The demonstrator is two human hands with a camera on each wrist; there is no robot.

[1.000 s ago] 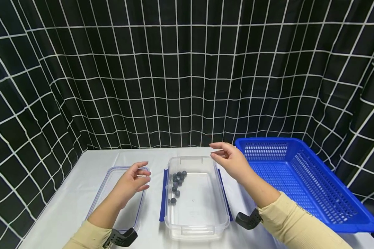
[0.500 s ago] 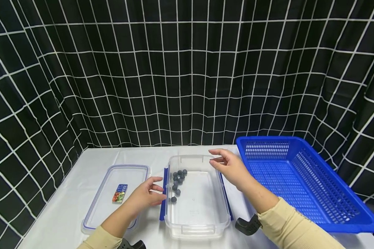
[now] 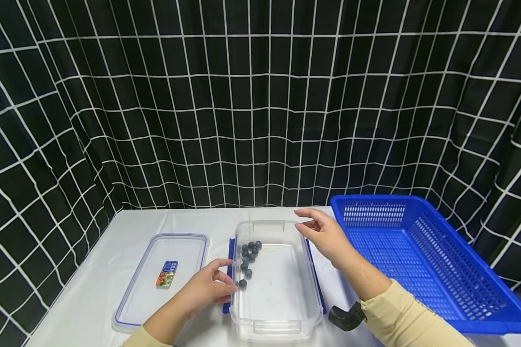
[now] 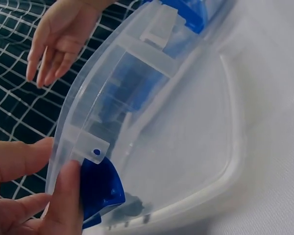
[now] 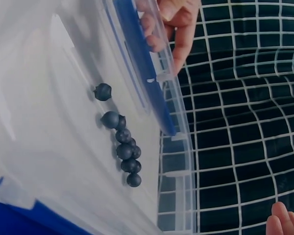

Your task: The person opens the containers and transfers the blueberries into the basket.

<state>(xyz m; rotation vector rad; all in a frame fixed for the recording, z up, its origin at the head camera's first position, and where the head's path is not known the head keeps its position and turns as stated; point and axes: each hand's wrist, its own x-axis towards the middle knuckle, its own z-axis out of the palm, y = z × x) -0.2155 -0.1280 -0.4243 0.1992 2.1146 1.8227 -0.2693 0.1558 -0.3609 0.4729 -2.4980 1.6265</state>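
Observation:
A clear plastic food container (image 3: 271, 301) with blue side latches stands in the middle of the table in the head view. Several blueberries (image 3: 249, 260) lie along its left inner side, and the right wrist view shows them clustered (image 5: 125, 147) on the bottom. My left hand (image 3: 208, 284) pinches the container's left rim, thumb over the edge and fingers beside the blue latch (image 4: 100, 188). Above the far right corner my right hand (image 3: 325, 238) hovers with its fingers relaxed and apart, holding nothing. Only its fingertips show in the right wrist view.
Left of the container lies a clear lid (image 3: 149, 250) with a blue seal and a small printed label (image 3: 167, 274). A large blue plastic basket (image 3: 405, 250) stands on the right. Behind the white table (image 3: 91, 284) hangs a black curtain with a white grid (image 3: 243, 106).
My left hand has moved from above the lid rightward and down to the container's left rim, uncovering the label. My right hand has lowered slightly. The blueberries keep their places.

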